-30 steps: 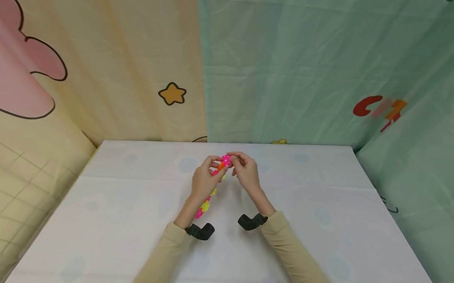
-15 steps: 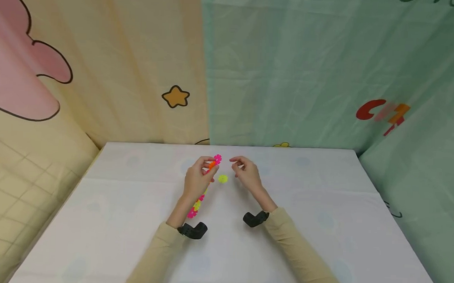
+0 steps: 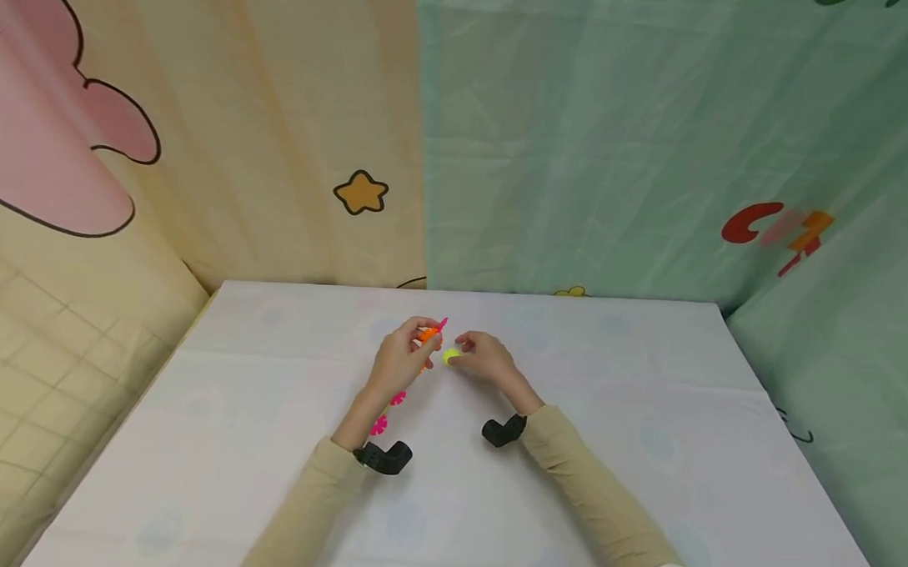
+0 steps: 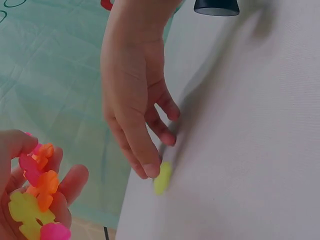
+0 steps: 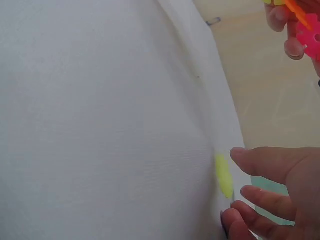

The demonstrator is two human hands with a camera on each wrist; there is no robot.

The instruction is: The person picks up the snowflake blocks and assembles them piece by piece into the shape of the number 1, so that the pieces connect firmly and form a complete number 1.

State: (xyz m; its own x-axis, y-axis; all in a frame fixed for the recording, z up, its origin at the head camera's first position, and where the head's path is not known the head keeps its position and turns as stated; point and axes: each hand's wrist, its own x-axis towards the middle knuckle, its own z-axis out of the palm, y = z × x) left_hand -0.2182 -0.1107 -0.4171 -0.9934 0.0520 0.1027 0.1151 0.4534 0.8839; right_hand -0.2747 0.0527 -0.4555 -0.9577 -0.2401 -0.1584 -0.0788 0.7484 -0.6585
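Note:
My left hand (image 3: 402, 357) pinches a chain of interlocking flower-shaped plastic discs (image 3: 429, 335) above the table. Pink, orange and yellow discs (image 4: 30, 215) show in the left wrist view, and the chain's lower part hangs behind my left wrist. A pink disc (image 5: 309, 37) sticks out at the upper end. On the tabletop lies a loose yellow flower-shaped disc (image 3: 449, 356). My right hand (image 3: 489, 358) reaches down beside this disc. In the right wrist view, thumb and fingers are spread apart, with the yellow disc (image 5: 224, 176) just beyond the fingertips; whether they touch it I cannot tell.
A white cloth (image 3: 566, 504) covers the table. Its far edge meets a beige and green printed curtain (image 3: 579, 138). Each wrist carries a black camera mount, one at the left wrist (image 3: 384, 458) and one at the right (image 3: 504, 431).
My right hand has left the pink disc at the chain's end and moved down to the loose yellow disc. The left hand has shifted left with the chain, which has turned.

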